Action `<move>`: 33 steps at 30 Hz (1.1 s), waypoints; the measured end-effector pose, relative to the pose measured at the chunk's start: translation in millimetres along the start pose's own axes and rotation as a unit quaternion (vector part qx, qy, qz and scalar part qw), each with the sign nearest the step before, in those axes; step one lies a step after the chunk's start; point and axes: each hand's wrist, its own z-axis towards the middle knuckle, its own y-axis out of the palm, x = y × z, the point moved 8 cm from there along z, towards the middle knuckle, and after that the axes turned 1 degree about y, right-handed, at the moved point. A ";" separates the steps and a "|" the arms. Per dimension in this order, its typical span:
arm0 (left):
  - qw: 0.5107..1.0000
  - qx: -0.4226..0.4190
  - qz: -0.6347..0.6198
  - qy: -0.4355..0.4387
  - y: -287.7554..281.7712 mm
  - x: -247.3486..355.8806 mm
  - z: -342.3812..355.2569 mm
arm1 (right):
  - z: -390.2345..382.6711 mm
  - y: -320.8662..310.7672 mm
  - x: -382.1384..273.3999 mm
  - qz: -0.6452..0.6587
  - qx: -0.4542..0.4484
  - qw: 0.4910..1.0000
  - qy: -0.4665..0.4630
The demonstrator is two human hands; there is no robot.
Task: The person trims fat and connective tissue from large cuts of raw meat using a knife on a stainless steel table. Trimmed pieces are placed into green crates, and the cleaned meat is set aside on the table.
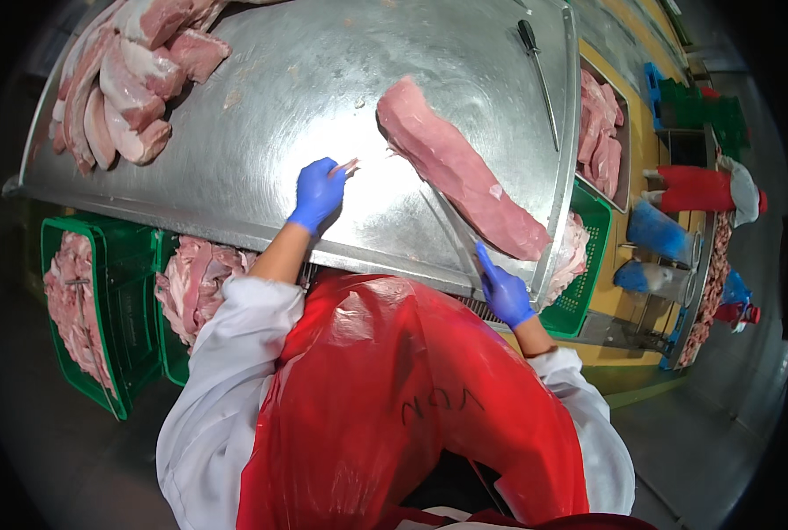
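Observation:
A long pink piece of boneless meat point(457, 174) lies diagonally on the steel table point(270, 115). My left hand point(320, 193), in a blue glove, is closed on a thin strip of meat point(351, 164) to the left of the long piece. My right hand point(501, 283), also gloved, grips a knife point(456, 215); its blade runs alongside the long piece's lower-left edge, pointing up and left. A pile of fatty meat strips point(133, 84) lies at the table's upper left.
A sharpening steel point(544, 79) lies on the upper right, beside a tray of meat point(599, 132). Green crates of meat point(76, 309) point(191, 291) point(569, 265) stand along the table. Two people point(703, 187) point(736, 309) in red aprons work at a meat-laden line on the right.

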 end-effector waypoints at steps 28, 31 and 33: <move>0.977 0.086 0.196 0.001 100.5 49.9 50.2 | 119.3 -3.2 38.6 0.365 0.171 0.907 0.119; 0.977 0.093 0.189 0.020 96.3 46.3 42.7 | 120.2 -7.8 23.5 0.266 0.176 0.943 0.094; 0.978 0.101 0.181 0.031 94.1 43.8 35.8 | 126.5 -15.4 -2.2 0.189 0.191 0.963 0.034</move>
